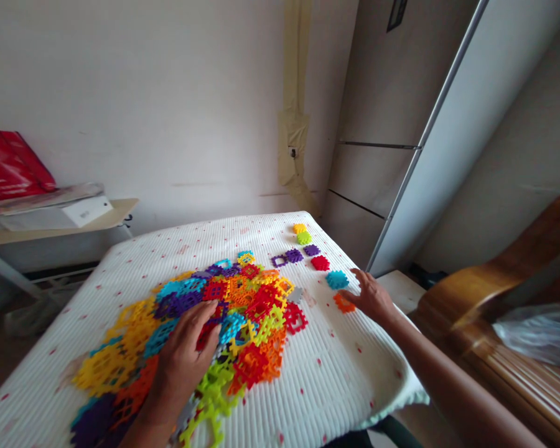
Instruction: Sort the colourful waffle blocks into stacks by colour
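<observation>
**Head view: two hands at a heap of plastic lattice tiles**

In the head view we log a large heap of interlocking plastic lattice tiles (256, 298) in red, orange, yellow, lime, teal and purple, lying on a white ribbed mattress pad (336, 386) flecked with red. Our left hand (182, 364) rests on the near part of the heap, its fingers held close together and bent down onto the tiles. We cannot tell whether it pinches a piece, because the hand hides the point of contact.

Our right hand (372, 298) is at the pad's right side, fingers spread and holding nothing that we can see. It lies just beside a single orange tile (344, 303) and near a teal tile (336, 280). These two belong to a curved line of separate small tiles that runs toward the far corner of the pad, through a red tile (320, 263) and purple tiles (294, 255) to a lime tile (303, 238) and a yellow tile (299, 228).

We judge that the notched edges may catch on one another, so working one tile at a time with light fingertip contact suits the heap better than sweeping it with the palm.

Behind the pad, a red bag (9, 165) sits on a side table (121, 208), and tan tape (293, 124) runs down the wall.
</observation>
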